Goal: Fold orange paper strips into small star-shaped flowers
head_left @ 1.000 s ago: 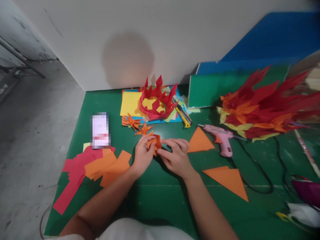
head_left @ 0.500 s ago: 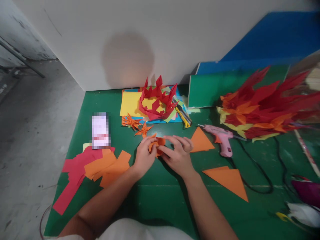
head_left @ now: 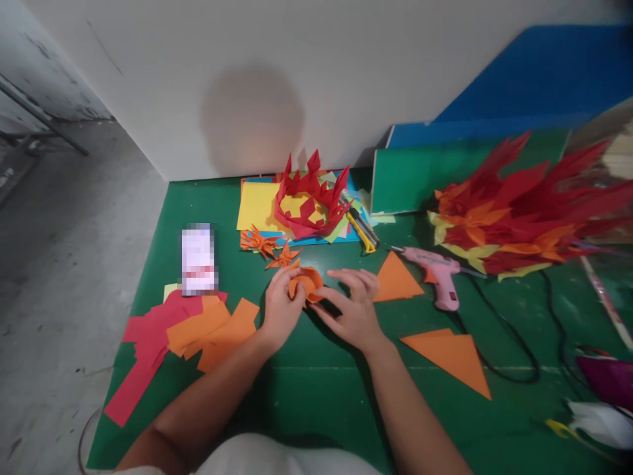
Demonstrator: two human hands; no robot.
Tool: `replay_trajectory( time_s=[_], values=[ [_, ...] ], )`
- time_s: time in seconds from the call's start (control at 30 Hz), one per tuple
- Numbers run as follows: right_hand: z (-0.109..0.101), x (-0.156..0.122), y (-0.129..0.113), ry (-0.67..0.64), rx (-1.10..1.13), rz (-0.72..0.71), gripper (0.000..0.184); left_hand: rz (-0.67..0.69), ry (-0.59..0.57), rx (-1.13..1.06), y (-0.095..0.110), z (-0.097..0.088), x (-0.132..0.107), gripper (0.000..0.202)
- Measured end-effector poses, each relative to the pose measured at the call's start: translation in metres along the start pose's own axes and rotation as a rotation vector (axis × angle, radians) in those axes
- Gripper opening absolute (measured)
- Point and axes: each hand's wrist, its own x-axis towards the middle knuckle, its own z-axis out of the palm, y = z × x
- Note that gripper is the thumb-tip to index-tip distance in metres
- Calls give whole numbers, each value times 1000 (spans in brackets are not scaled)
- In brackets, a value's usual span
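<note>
A small folded orange paper piece [head_left: 306, 285] sits between my two hands over the green table [head_left: 306, 396]. My left hand [head_left: 279, 309] pinches its left side with curled fingers. My right hand [head_left: 352, 310] holds its right side with thumb and forefinger, the other fingers spread above. Two small finished orange paper flowers [head_left: 267, 245] lie just beyond the hands.
A pile of red and orange paper strips [head_left: 182, 333] lies at the left, two orange triangles [head_left: 448, 356] at the right. A pink glue gun [head_left: 438, 276] with its black cord, a red paper crown [head_left: 309, 198], a yellow cutter [head_left: 363, 231] and a big red-orange paper flame piece [head_left: 524, 211] lie behind.
The orange piece has been turned and opened between my fingers, now showing a rounder, cupped shape. Both hands stayed in nearly the same place.
</note>
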Motion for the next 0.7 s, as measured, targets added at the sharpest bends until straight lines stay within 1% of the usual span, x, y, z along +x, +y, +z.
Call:
replay_trajectory(
  time_s=[0.07,0.1,0.17,0.23,0.27,0.33,0.4,0.6,0.7],
  values=[
    [2,0,0,12,209,111,30,-12,10,-23,0,0,0,22],
    [3,0,0,26,292,187,32,-13,16,-34,-1,1,-1,21],
    [5,0,1,30,370,332,27,-15,20,-66,-3,3,-3,21],
    [7,2,2,-34,363,406,19,-17,20,-105,-5,4,-4,21],
    [8,2,2,-85,355,409,18,-17,21,-121,-5,4,-4,21],
    [9,4,3,-172,360,382,23,-17,17,-140,-6,4,-4,22],
    [8,5,2,-210,375,367,25,-15,-2,-154,-6,4,-4,23],
    [6,7,1,-209,428,380,28,45,-52,-188,-6,5,-4,26],
    [7,4,4,-160,461,404,30,43,-80,-197,-5,5,-4,26]
  ],
)
